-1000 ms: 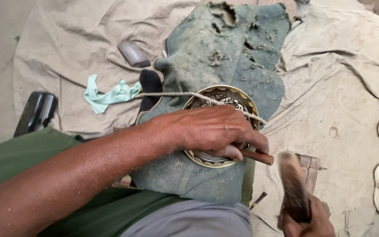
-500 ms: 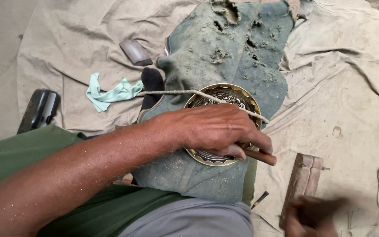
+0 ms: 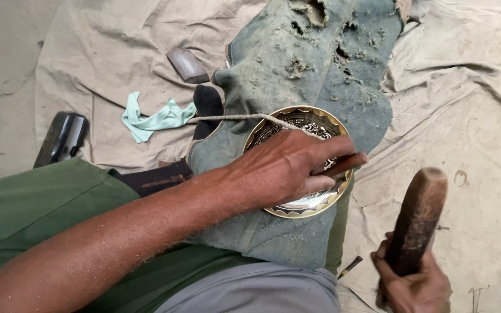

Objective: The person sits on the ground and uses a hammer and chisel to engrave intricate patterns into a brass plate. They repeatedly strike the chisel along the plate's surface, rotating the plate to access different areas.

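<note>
The left hand [image 3: 285, 171] lies over the round brass plate [image 3: 300, 162] on the torn green cloth [image 3: 320, 75], fingers clamped on a short chisel [image 3: 343, 164] whose long axis points up and right across the plate. The right hand [image 3: 413, 284], well apart toward the lower right, grips a wooden mallet [image 3: 418, 217] (head raised, tilted toward the chisel's end). Everything rests on a tan sheet [image 3: 465, 116] covering the floor, with a mint rag [image 3: 155, 119] to the left.

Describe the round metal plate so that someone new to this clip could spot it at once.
Find the worn grey-green cloth spread down the middle of the tan sheet. Near its lower end lies the plate, half covered by the left hand, with a string crossing its top edge. It is the only shiny, gold-rimmed disc with dark engraved patterning.
</note>
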